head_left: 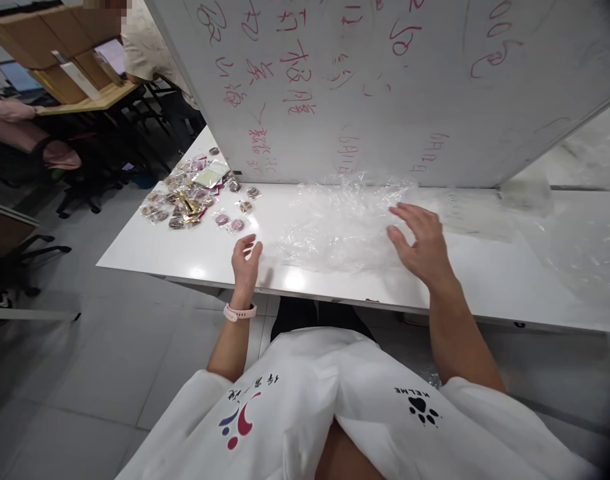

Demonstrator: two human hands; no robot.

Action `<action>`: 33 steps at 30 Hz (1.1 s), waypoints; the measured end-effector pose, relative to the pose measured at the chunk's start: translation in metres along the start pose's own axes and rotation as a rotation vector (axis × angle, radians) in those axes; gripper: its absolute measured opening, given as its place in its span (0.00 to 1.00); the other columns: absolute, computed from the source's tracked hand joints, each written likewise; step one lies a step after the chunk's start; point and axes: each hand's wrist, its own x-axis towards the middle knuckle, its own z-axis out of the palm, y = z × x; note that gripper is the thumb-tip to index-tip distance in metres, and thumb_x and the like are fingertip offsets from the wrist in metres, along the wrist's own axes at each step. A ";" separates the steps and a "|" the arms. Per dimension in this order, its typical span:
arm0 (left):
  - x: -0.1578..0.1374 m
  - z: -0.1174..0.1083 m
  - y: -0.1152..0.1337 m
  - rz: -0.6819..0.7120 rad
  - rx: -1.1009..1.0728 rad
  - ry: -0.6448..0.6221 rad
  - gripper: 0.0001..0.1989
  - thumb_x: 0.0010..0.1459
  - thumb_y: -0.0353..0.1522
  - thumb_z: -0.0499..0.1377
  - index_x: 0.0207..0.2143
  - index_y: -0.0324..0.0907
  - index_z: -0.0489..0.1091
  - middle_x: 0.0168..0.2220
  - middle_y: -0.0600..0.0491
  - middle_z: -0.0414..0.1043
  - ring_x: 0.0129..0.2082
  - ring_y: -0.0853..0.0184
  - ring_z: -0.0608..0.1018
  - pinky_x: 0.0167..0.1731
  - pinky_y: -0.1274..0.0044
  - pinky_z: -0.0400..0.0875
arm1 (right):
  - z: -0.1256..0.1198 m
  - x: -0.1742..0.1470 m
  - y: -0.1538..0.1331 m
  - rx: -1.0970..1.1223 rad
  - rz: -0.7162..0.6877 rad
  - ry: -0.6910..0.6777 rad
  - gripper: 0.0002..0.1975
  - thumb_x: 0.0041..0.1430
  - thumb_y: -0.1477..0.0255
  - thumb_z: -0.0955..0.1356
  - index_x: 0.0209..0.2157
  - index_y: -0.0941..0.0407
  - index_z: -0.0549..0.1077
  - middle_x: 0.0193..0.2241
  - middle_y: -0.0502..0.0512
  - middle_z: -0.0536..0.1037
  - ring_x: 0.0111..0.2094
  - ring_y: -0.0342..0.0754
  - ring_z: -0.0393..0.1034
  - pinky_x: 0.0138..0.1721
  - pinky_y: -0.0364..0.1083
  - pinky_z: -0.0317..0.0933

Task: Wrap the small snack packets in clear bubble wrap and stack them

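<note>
Crumpled clear plastic film (335, 230) lies spread over the middle of the white table (149, 257). My left hand (245, 261) is raised at the front edge, left of the film, its fingers curled but apart and holding nothing. Over the film's right side is my right hand (419, 243), thumb and fingers spread with nothing between them; I cannot tell if it touches the film. A pile of small items in clear wrappers (185, 193) sits on the table's left end. Two pinkish wrapped pieces (229, 222) lie closest to my left hand.
A whiteboard (365, 87) with red writing stands along the table's back. More clear plastic (579, 247) covers the right end, beside flat clear bags (475, 213). At the far left are cardboard boxes (59, 40) on a desk, a seated person (155, 47) and office chairs.
</note>
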 end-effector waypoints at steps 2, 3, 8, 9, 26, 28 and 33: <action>0.000 0.008 0.014 0.152 0.172 -0.167 0.21 0.58 0.42 0.62 0.52 0.46 0.70 0.56 0.45 0.70 0.57 0.55 0.70 0.56 0.61 0.64 | 0.009 0.017 -0.012 0.014 -0.066 -0.091 0.23 0.69 0.58 0.58 0.60 0.49 0.68 0.58 0.59 0.72 0.63 0.61 0.59 0.62 0.63 0.50; -0.001 0.012 0.018 0.223 0.268 -0.226 0.25 0.55 0.41 0.65 0.55 0.46 0.68 0.57 0.45 0.70 0.59 0.53 0.68 0.58 0.59 0.61 | 0.012 0.022 -0.015 0.009 -0.090 -0.135 0.23 0.69 0.56 0.59 0.59 0.50 0.69 0.56 0.60 0.74 0.62 0.61 0.60 0.63 0.63 0.48; -0.020 0.021 0.005 0.403 0.547 -0.397 0.12 0.58 0.28 0.61 0.45 0.47 0.74 0.36 0.52 0.77 0.41 0.59 0.76 0.61 0.55 0.55 | 0.001 0.008 -0.008 0.010 -0.100 -0.366 0.24 0.68 0.52 0.58 0.42 0.49 0.78 0.31 0.56 0.79 0.42 0.58 0.73 0.55 0.65 0.55; -0.026 0.016 0.001 0.409 0.537 -0.436 0.08 0.60 0.28 0.58 0.40 0.46 0.74 0.32 0.53 0.76 0.38 0.61 0.76 0.59 0.57 0.58 | -0.008 -0.001 -0.007 0.040 -0.082 -0.397 0.24 0.68 0.51 0.57 0.39 0.50 0.79 0.29 0.56 0.78 0.38 0.57 0.73 0.52 0.64 0.58; -0.012 0.063 0.008 0.157 0.353 -0.401 0.35 0.52 0.35 0.67 0.62 0.44 0.61 0.48 0.43 0.73 0.47 0.53 0.74 0.44 0.64 0.70 | 0.052 0.017 0.018 0.329 -0.051 -0.521 0.20 0.68 0.56 0.60 0.49 0.48 0.78 0.58 0.55 0.73 0.63 0.57 0.62 0.63 0.63 0.55; -0.017 0.071 -0.003 0.173 0.436 -0.417 0.30 0.56 0.33 0.63 0.60 0.43 0.62 0.37 0.48 0.73 0.39 0.57 0.75 0.39 0.67 0.70 | 0.087 0.016 0.025 0.153 -0.102 -0.597 0.22 0.69 0.56 0.58 0.54 0.46 0.76 0.65 0.53 0.66 0.69 0.59 0.51 0.67 0.65 0.45; -0.030 0.059 -0.017 0.236 0.466 -0.377 0.14 0.62 0.32 0.56 0.50 0.43 0.69 0.28 0.54 0.69 0.29 0.63 0.72 0.35 0.70 0.66 | 0.099 -0.011 0.078 -0.081 0.002 -0.508 0.27 0.71 0.56 0.54 0.64 0.49 0.66 0.69 0.57 0.59 0.70 0.58 0.48 0.66 0.64 0.42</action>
